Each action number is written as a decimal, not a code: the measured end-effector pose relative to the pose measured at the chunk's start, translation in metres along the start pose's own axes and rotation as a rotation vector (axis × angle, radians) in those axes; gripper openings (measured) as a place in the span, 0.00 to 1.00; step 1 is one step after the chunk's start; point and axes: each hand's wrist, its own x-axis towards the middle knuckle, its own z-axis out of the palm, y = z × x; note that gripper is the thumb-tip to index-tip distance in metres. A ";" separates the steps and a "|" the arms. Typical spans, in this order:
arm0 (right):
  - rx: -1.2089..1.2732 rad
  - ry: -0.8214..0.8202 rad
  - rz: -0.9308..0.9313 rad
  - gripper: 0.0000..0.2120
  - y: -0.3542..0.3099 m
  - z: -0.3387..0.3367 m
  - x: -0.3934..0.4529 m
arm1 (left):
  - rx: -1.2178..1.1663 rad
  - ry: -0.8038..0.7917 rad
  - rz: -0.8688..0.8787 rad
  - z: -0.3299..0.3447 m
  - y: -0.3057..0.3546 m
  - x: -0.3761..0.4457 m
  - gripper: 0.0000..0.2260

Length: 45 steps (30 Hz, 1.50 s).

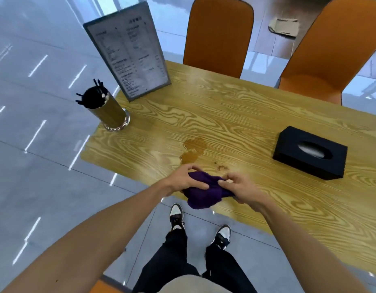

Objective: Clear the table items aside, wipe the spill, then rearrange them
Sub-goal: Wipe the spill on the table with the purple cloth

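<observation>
On the table [267, 115], the menu [128, 58], cup [107, 111] and box [309, 153] stand aside. Both hands, left [186, 178] and right [238, 188], pinch the cloth [204, 194] near the spill [193, 151]; wiping and rearranging seem left.

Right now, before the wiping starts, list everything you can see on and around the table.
table: one, light wood grain, centre of view
spill: one amber puddle, mid-table, just beyond the hands; small brown specks beside it
menu stand: one, grey frame, upright at far left corner
straw holder: one, metallic cylinder with dark straws, left edge
tissue box: one, black, right side
chairs: two, orange, far side of table
cardboard piece: one, brown, on floor beyond chairs
cloth: one, purple, bunched at near edge
left hand: holds cloth
right hand: holds cloth
shoes: two, black and white, on floor
</observation>
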 end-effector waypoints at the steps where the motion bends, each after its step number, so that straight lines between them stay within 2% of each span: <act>1: 0.012 -0.023 -0.014 0.12 -0.006 0.007 0.003 | 0.017 0.000 -0.018 -0.016 -0.003 -0.003 0.28; 5: 0.102 -0.051 0.028 0.14 -0.017 0.031 0.013 | 0.082 -0.009 -0.028 -0.068 -0.011 -0.008 0.12; 9: 0.110 0.016 -0.016 0.16 -0.019 0.063 0.023 | 0.117 0.028 0.052 -0.098 -0.023 -0.001 0.15; 12: 0.114 0.094 -0.098 0.12 -0.030 0.078 0.027 | 0.074 0.056 0.119 -0.114 -0.030 0.002 0.12; 17: 0.145 0.072 -0.186 0.09 -0.059 0.075 0.025 | -0.040 0.057 0.116 -0.139 -0.034 0.004 0.18; 21: 0.141 0.072 -0.217 0.09 -0.074 0.079 0.017 | 0.151 0.037 0.237 -0.146 -0.028 0.004 0.09; 25: 0.151 0.089 -0.207 0.09 -0.075 0.086 0.010 | 0.329 0.199 0.297 -0.152 -0.021 0.008 0.08; 27: 0.029 0.155 -0.186 0.11 -0.062 0.088 0.010 | 0.422 0.211 0.323 -0.155 -0.021 0.011 0.08; 30: -0.450 0.322 -0.108 0.15 -0.033 0.088 0.021 | 0.584 0.230 0.369 -0.149 -0.021 0.016 0.07; 32: -0.759 0.371 -0.049 0.16 -0.020 0.093 0.029 | 0.750 0.315 0.415 -0.138 -0.028 0.025 0.07; 35: -1.046 0.452 0.011 0.22 -0.003 0.108 0.042 | 0.860 0.482 0.395 -0.114 -0.041 0.033 0.09; 38: -1.077 0.614 -0.113 0.18 0.000 0.128 0.060 | 0.893 0.473 0.432 -0.087 -0.057 0.031 0.11; 40: -1.007 0.561 -0.174 0.16 0.002 0.141 0.076 | 0.945 0.442 0.373 -0.070 -0.072 0.030 0.15; 43: -1.037 0.496 -0.196 0.25 0.013 0.153 0.090 | 1.087 0.470 0.341 -0.049 -0.096 0.025 0.20; 45: -1.093 0.501 -0.201 0.27 0.025 0.157 0.088 | 1.086 0.508 0.371 -0.040 -0.110 0.020 0.23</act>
